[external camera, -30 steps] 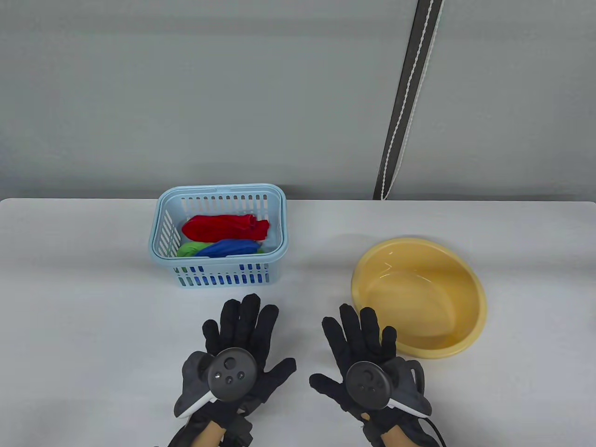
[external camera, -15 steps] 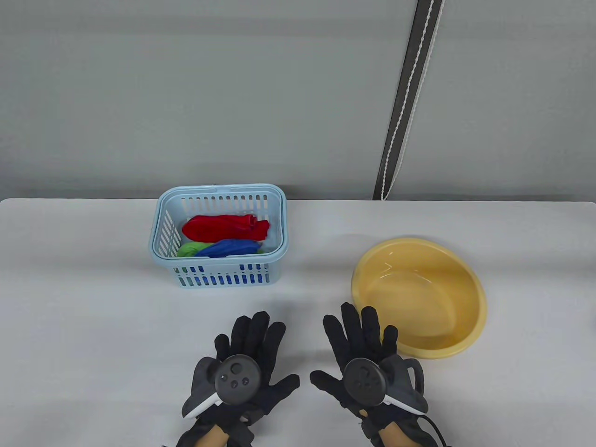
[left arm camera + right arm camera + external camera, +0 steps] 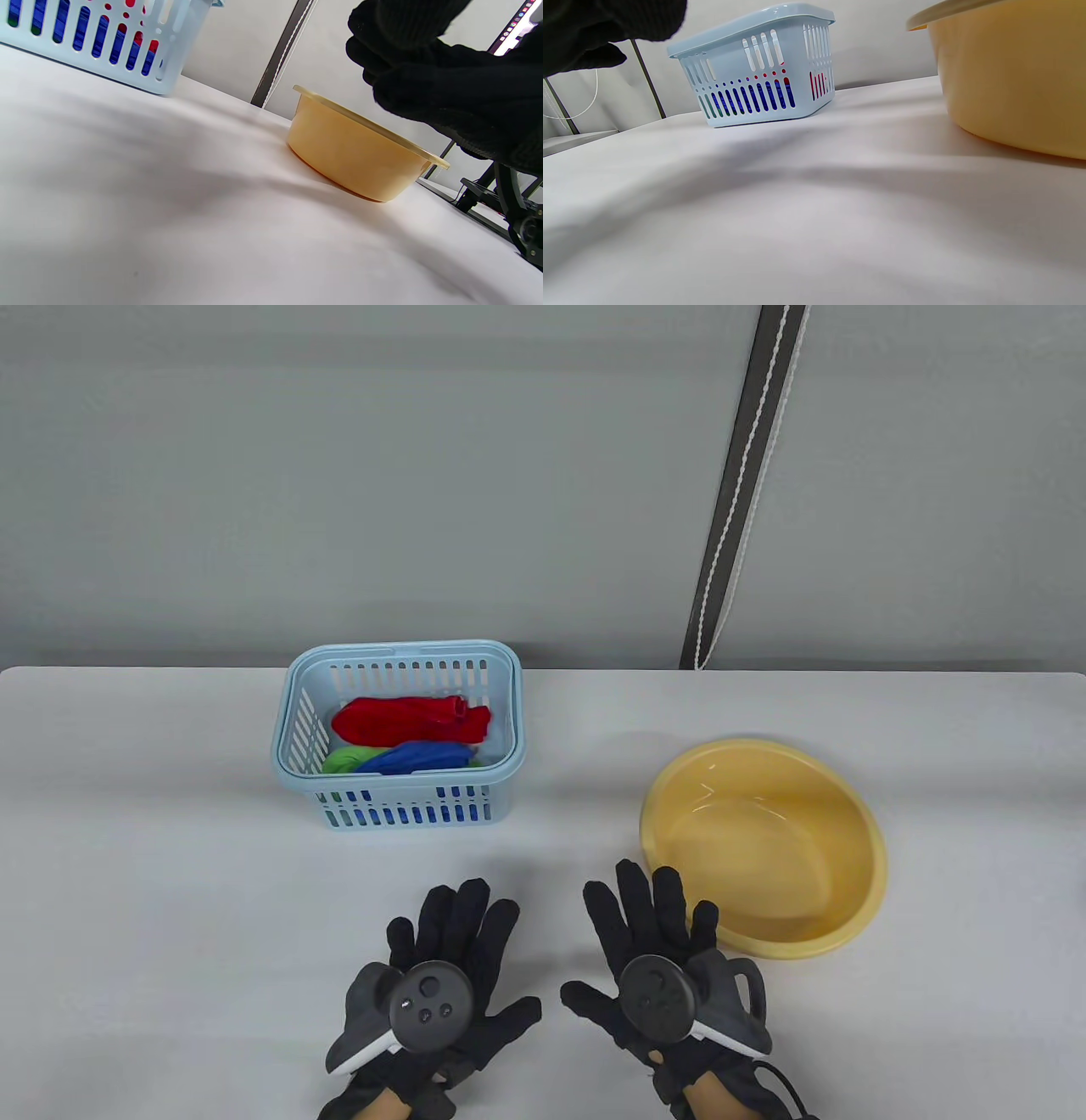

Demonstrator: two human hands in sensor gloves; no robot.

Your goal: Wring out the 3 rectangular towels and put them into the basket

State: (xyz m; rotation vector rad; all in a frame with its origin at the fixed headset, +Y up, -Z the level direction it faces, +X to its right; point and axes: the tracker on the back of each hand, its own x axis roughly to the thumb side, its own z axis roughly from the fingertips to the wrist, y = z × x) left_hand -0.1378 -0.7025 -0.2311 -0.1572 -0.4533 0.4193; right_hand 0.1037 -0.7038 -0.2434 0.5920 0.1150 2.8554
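Three towels already lie in the basket (image 3: 509,712), which sits toward the table's (image 3: 170,899) far edge, left of centre: in the table view the red towel (image 3: 407,721) is at the back, with the green towel (image 3: 344,761) and the blue towel (image 3: 416,757) along the near wall, each bunched and twisted as wrung cloth would be. Toward the table's right side, the yellow basin (image 3: 848,814) holds no cloth, so I judge the task done. Your left hand (image 3: 441,976) and right hand (image 3: 653,967) are near the front edge, side by side, fingers spread straight and holding nothing, a resting pose that suits a finished job.

From the left wrist view, blue and red cloth shows through the basket's slots; the basin stands well apart from it. A gloved hand shows at the upper right of that view, with nothing in it.

From the right wrist view, the same colours fill the basket's lower slots, confirming the towels sit low inside. The basin's wall is close on that view's right.
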